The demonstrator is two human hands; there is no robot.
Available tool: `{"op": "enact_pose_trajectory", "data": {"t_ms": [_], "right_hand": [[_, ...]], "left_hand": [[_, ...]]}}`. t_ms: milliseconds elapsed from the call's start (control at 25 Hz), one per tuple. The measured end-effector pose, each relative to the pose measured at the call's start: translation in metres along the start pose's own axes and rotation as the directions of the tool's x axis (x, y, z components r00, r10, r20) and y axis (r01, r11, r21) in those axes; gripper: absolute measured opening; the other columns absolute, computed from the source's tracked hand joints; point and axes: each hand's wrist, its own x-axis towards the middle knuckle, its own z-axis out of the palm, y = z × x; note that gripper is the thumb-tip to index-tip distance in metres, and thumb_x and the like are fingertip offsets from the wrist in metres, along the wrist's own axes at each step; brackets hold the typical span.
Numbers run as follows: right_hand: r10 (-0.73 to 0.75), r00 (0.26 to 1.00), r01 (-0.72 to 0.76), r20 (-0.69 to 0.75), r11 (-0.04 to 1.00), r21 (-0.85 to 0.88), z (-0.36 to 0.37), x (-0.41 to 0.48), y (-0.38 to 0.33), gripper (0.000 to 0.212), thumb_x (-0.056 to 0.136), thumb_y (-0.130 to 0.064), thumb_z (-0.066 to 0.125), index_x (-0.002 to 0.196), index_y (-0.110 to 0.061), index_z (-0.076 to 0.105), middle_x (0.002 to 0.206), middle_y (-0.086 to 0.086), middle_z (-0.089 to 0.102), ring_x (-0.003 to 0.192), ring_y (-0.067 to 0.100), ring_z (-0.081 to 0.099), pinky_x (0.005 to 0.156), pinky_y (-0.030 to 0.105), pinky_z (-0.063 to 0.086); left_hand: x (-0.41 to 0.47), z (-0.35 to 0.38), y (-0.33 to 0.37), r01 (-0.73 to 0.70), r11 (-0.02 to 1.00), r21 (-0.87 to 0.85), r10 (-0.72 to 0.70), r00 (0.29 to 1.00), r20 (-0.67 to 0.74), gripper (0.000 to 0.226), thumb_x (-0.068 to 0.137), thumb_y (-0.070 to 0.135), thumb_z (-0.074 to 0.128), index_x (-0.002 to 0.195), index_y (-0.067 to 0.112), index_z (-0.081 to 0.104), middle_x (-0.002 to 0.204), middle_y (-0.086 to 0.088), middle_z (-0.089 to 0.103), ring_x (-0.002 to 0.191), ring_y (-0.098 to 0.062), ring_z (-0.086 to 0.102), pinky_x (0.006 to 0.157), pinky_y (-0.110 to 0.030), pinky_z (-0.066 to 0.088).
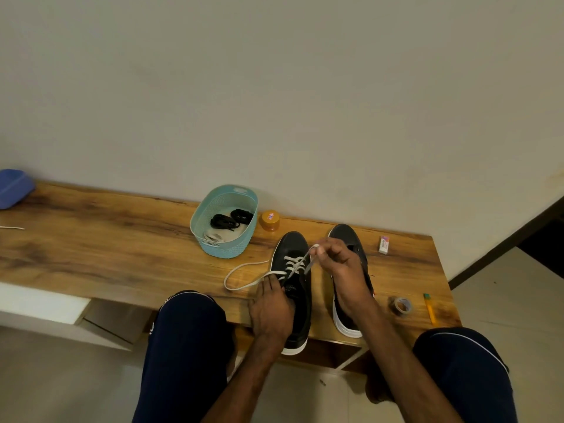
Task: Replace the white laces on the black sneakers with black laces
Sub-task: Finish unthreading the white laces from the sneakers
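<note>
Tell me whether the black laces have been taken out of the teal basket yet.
No, the black laces lie coiled inside the teal basket, while the right hand pulls a white lace on the left sneaker.

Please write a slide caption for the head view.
Right hand pulls white lace from left sneaker, left hand steadying it.

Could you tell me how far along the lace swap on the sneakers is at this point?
Early stage. Done: the right sneaker appears to have no lace, and a loose white lace lies in the teal basket. In hand: the right hand pulls a white lace from the left sneaker, steadied by the left hand. Left: the black laces remain bundled in the basket; neither shoe is relaced.
</note>
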Motion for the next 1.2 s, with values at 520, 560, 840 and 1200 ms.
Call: {"op": "enact_pose_trajectory", "data": {"t_ms": [520,560,840,1200], "right_hand": [[0.016,0.98,0.162,0.199,0.517,-0.84,0.011,-0.007,0.031,0.029,0.098,-0.044,0.054,0.117,-0.025,0.064,0.121,-0.006,0.052,0.114,0.014,0.046,0.096,0.037,0.044],[0.031,0.968,0.206,0.249,0.469,-0.859,0.018,-0.009,0.037,0.03,0.099,-0.041,0.054,0.123,-0.026,0.063,0.124,-0.004,0.051,0.117,0.016,0.044,0.099,0.038,0.043],[0.039,0.993,0.057,0.109,0.653,-0.755,0.033,-0.008,0.057,0.017,0.089,-0.036,0.07,0.101,-0.025,0.074,0.112,-0.001,0.052,0.106,0.017,0.048,0.094,0.035,0.041],[0.11,0.978,-0.19,-0.175,0.812,-0.552,-0.015,0.015,0.019,0.015,0.097,-0.026,0.061,0.097,-0.014,0.071,0.093,-0.002,0.069,0.085,0.01,0.062,0.071,0.026,0.044]], "left_hand": [[-0.002,-0.002,0.002,0.023,1.0,-0.014,-0.023,1.0,0.021,0.052,0.104,0.03,0.03,0.152,0.012,0.024,0.158,-0.005,0.032,0.144,-0.021,0.032,0.112,-0.045,0.034],[-0.002,-0.002,0.003,0.026,1.0,-0.01,-0.026,0.999,0.02,0.052,0.104,0.03,0.031,0.152,0.012,0.024,0.158,-0.005,0.032,0.144,-0.021,0.032,0.112,-0.045,0.034],[-0.003,-0.004,0.002,0.024,0.998,-0.064,-0.023,1.0,0.014,0.048,0.103,0.03,0.031,0.148,0.015,0.031,0.152,-0.004,0.041,0.138,-0.021,0.039,0.108,-0.042,0.037],[-0.007,-0.007,0.004,0.021,0.991,-0.134,-0.026,0.999,-0.035,0.04,0.104,0.036,0.033,0.137,0.018,0.044,0.136,-0.001,0.055,0.121,-0.02,0.054,0.097,-0.036,0.043]]}}
